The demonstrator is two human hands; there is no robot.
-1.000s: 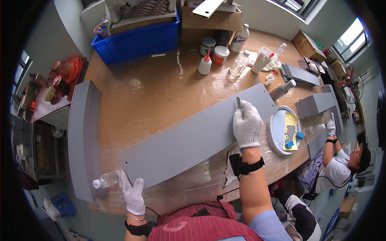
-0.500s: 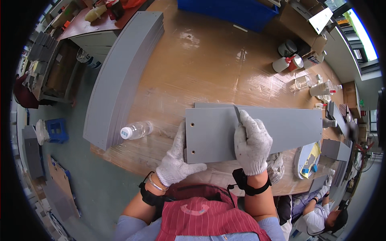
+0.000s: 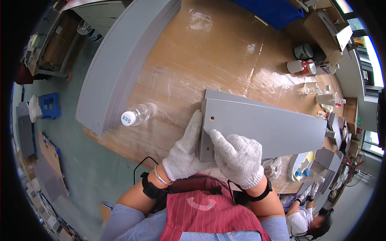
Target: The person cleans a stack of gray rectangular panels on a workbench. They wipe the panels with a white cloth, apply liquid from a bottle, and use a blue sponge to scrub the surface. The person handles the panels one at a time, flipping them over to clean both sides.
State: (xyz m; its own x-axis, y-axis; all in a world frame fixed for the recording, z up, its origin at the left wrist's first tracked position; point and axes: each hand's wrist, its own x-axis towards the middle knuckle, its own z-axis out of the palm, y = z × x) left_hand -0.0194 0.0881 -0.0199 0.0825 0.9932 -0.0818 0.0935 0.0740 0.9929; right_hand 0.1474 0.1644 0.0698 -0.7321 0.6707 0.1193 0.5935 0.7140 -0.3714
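Note:
Grey flat panels (image 3: 265, 128), narrowing toward the right, lie stacked on the table in front of me. The top one has two brass-coloured holes near its left end. My left hand (image 3: 185, 154), in a white knit glove, rests with its fingers stretched along the panels' left edge; its thumb is largely hidden. Over the top panel's lower left part is my right hand (image 3: 239, 156), also gloved, its index finger extended near the left edge and the others curled. A thin grey edge shows by that fingertip; what the hand grips is mostly hidden.
A clear bottle with a white cap (image 3: 138, 114) lies left of my hands, beside a tall stack of long grey boards (image 3: 120, 60). Tubs, bottles and cups (image 3: 303, 66) stand far right. A blue bin (image 3: 273, 10) is at the back. Another person (image 3: 307, 219) works at lower right.
My right hand has moved left along the panel from its middle to its left end. The panels now sit at more of a slant, and the whole view has shifted.

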